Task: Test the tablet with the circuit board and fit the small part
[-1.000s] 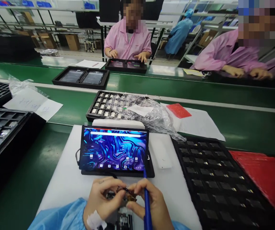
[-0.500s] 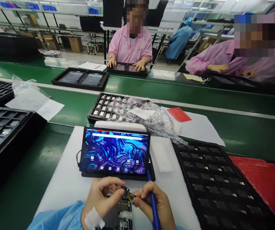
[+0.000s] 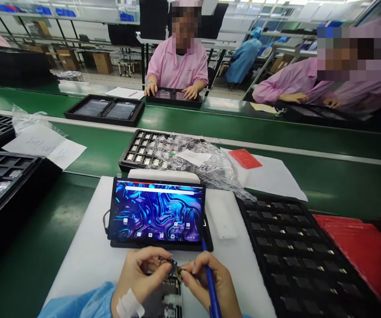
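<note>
The left hand point(image 3: 139, 276) and right hand point(image 3: 210, 282) meet at the bottom edge of the view, low over a white mat point(image 3: 87, 256), and pinch a small part point(image 3: 173, 267) between their fingertips: the left thumb and forefinger grip its left end, the right thumb and forefinger its right end. The right hand also grasps a blue pen point(image 3: 212, 287), whose shaft runs up between the fingers to a tip just at the lower right corner of a tablet point(image 3: 156, 212). A white bandage wraps the left hand near the wrist, above a blue sleeve point(image 3: 78, 302). Under the part lies a dark board point(image 3: 172, 298), partly hidden by the hands. The tablet stands tilted on the mat, screen lit with blue swirls. To the right of the mat sits a black tray point(image 3: 296, 251) of small cells, with a red sheet point(image 3: 359, 247) beside it. Behind the tablet a second tray point(image 3: 140, 150) lies half under a clear bag point(image 3: 203, 163). Across the green belt point(image 3: 276, 128) two people in pink coats work at their own trays
</note>
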A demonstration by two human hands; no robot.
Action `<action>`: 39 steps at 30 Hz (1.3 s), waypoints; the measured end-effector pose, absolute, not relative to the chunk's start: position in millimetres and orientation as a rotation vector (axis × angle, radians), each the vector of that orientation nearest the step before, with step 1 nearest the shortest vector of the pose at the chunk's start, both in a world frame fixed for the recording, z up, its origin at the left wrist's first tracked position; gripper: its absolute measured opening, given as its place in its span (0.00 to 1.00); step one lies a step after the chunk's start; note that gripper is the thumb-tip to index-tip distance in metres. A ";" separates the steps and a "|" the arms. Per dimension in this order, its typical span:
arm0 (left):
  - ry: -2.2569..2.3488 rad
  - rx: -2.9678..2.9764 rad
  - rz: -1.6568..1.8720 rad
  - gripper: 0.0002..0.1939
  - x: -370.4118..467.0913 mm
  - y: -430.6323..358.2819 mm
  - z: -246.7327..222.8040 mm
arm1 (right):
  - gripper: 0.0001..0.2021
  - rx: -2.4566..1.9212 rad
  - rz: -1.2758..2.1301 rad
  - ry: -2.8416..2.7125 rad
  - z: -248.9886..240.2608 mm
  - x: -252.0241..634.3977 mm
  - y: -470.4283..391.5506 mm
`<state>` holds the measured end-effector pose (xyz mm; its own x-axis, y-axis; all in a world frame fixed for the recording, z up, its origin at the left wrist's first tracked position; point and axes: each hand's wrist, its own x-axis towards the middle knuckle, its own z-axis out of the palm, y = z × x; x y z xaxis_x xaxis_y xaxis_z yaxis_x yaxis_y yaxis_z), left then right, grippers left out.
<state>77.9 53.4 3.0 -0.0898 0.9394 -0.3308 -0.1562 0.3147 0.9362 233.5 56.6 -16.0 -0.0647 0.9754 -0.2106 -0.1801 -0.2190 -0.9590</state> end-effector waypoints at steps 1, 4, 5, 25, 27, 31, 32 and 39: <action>1.328 0.812 1.106 0.26 78.1 53.0 2.9 | 0.19 -1.187 1.506 -1.014 -18.2 235.8 57.1; 1.293 0.800 1.094 0.26 78.1 51.5 0.6 | 0.16 -1.122 1.588 -1.132 -26.7 242.8 58.6; 1.277 0.788 1.091 0.26 77.9 51.2 -0.8 | 0.15 -1.109 1.597 -1.154 -29.5 244.6 59.0; 1.078 0.633 1.086 0.21 78.2 51.5 3.7 | 0.18 -1.066 1.615 -1.132 -20.9 241.3 63.2; 1.085 0.657 1.077 0.23 77.1 51.6 0.9 | 0.18 -1.085 1.565 -1.159 -17.7 240.4 63.0; 1.118 0.884 1.096 0.22 73.1 52.5 -5.2 | 0.18 -1.061 1.616 -1.068 -14.8 238.9 59.8; 1.113 1.010 1.134 0.20 71.9 53.2 -6.1 | 0.18 -1.029 1.666 -1.045 -14.8 239.0 58.3; 0.777 1.749 1.123 0.12 59.8 64.0 10.1 | 0.18 -0.978 1.582 -0.882 -16.0 239.1 40.8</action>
